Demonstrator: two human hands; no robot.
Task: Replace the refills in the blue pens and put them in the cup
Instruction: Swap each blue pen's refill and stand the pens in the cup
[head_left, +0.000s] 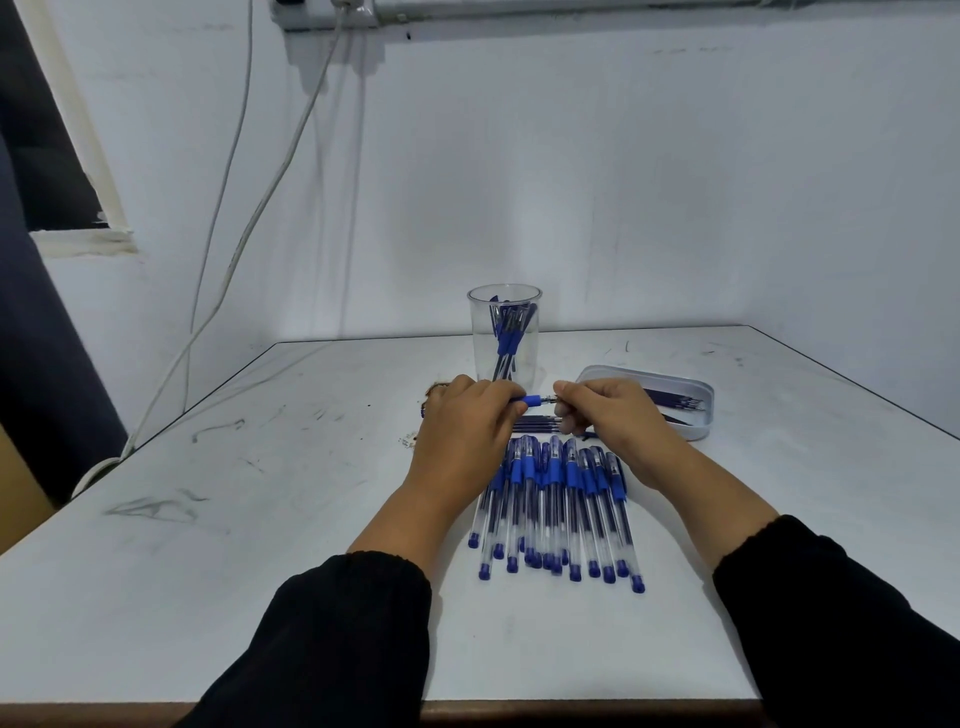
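Two hands are closed on one clear blue-gripped pen (532, 400), held level above the white table (260, 519): left hand (462, 431) curled round its barrel, right hand (605, 408) pinching its tip. Just beyond stands the clear plastic cup (504, 332); more blue-capped pens (558, 509) are spread nearer.

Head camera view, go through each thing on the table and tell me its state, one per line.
Pen: held between both hands.
Left hand: grips the pen.
Right hand: pinches its tip end.
Cup: upright, holding pens.
Tray: open, refills inside.
Pile of pens: lying flat, capped.
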